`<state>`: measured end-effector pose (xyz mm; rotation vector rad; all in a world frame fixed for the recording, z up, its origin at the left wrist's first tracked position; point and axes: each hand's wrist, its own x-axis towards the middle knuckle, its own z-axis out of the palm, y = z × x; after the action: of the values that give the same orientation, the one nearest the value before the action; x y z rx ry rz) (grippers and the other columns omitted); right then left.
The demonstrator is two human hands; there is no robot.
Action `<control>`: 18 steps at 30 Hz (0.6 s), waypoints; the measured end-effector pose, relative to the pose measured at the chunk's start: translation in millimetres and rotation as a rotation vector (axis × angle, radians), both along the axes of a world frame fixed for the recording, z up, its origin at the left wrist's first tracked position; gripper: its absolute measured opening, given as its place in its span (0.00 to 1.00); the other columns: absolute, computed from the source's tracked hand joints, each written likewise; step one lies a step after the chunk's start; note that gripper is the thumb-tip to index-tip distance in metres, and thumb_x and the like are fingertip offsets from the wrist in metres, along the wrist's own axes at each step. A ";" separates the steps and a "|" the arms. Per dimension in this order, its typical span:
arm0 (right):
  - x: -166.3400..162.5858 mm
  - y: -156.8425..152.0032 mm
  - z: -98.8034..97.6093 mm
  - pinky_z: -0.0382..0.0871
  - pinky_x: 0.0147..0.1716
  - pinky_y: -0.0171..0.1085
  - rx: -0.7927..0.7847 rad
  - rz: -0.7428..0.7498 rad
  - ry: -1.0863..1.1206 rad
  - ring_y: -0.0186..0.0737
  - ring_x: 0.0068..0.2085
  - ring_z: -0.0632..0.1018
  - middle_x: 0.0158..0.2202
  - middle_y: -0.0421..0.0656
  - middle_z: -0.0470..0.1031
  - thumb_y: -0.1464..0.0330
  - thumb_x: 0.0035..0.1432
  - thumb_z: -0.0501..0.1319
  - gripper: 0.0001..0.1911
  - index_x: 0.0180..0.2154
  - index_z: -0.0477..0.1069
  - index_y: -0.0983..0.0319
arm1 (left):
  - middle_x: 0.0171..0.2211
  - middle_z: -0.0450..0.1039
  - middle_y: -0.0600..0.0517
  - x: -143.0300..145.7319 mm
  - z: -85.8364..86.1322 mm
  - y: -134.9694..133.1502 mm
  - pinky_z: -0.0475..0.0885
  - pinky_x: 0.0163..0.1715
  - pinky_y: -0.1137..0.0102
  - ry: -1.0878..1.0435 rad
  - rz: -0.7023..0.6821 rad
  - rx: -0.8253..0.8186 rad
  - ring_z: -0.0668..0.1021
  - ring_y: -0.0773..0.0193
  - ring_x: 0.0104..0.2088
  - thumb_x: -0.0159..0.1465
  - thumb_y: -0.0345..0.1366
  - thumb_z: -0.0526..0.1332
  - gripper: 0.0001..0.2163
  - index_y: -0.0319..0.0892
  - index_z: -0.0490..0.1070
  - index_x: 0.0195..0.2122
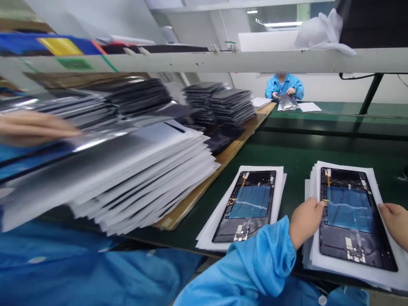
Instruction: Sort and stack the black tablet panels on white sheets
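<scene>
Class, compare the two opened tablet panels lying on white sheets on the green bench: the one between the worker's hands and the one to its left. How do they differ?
The right panel is gripped at both long edges by the left hand and right hand; the left panel lies untouched. The right panel rests on a thick stack of white sheets; the left panel's stack is thinner. The right panel looks larger, being nearer the camera. Both are dark frames with a blue centre, lying flat.

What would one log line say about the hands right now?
left hand: touching right panel left edge | right hand: at its right edge | left panel: untouched
</scene>
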<state>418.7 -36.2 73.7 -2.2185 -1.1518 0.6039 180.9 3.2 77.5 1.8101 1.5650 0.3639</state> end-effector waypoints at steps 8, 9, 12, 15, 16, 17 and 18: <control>-46.9 -31.5 41.9 0.59 0.26 0.40 0.065 -0.054 -0.202 0.48 0.27 0.70 0.27 0.41 0.69 0.56 0.60 0.45 0.15 0.32 0.65 0.56 | 0.29 0.70 0.49 -2.7 20.5 -12.0 0.60 0.30 0.70 -0.165 0.160 0.068 0.72 0.60 0.31 0.62 0.45 0.44 0.16 0.43 0.65 0.31; -56.9 -36.6 47.6 0.58 0.26 0.40 0.117 -0.085 -0.194 0.47 0.27 0.70 0.27 0.40 0.69 0.56 0.60 0.45 0.15 0.32 0.65 0.56 | 0.31 0.70 0.49 -3.5 20.3 -11.4 0.61 0.32 0.70 -0.279 0.234 0.065 0.71 0.61 0.32 0.62 0.46 0.44 0.16 0.43 0.66 0.33; -83.7 -50.3 58.1 0.58 0.26 0.40 0.240 -0.123 -0.111 0.46 0.28 0.70 0.27 0.40 0.68 0.56 0.58 0.47 0.15 0.30 0.65 0.57 | 0.34 0.70 0.49 -7.3 16.8 -5.8 0.63 0.36 0.70 -0.527 0.428 0.093 0.71 0.62 0.35 0.61 0.47 0.45 0.17 0.41 0.67 0.35; -94.2 -55.5 54.5 0.59 0.29 0.40 0.257 -0.094 0.032 0.47 0.31 0.70 0.28 0.40 0.68 0.52 0.56 0.48 0.18 0.32 0.67 0.57 | 0.32 0.69 0.49 -17.3 11.8 1.9 0.64 0.37 0.69 -0.699 0.523 0.081 0.70 0.62 0.36 0.59 0.46 0.49 0.16 0.38 0.67 0.32; -93.5 -54.5 49.9 0.60 0.29 0.41 0.232 -0.081 0.095 0.47 0.32 0.70 0.30 0.39 0.69 0.50 0.55 0.49 0.19 0.33 0.68 0.56 | 0.31 0.70 0.49 -22.7 9.8 3.6 0.65 0.38 0.69 -0.776 0.526 0.046 0.71 0.61 0.37 0.58 0.46 0.51 0.16 0.38 0.67 0.32; -91.6 -52.5 43.7 0.60 0.30 0.40 0.202 -0.069 0.180 0.48 0.33 0.70 0.31 0.40 0.69 0.49 0.54 0.50 0.20 0.34 0.68 0.56 | 0.32 0.70 0.48 -29.2 7.7 4.4 0.66 0.39 0.68 -0.847 0.515 -0.001 0.71 0.60 0.37 0.57 0.47 0.52 0.16 0.37 0.68 0.32; -89.2 -49.6 36.6 0.62 0.29 0.40 0.177 -0.060 0.291 0.49 0.34 0.70 0.32 0.40 0.70 0.48 0.54 0.51 0.21 0.36 0.69 0.56 | 0.32 0.71 0.47 -36.6 5.5 4.1 0.66 0.40 0.66 -0.897 0.502 -0.045 0.72 0.59 0.39 0.56 0.48 0.54 0.17 0.37 0.68 0.32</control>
<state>329.5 -85.8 110.2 -1.9341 -0.9476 0.7412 144.3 7.4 82.9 0.9388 1.2941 1.1713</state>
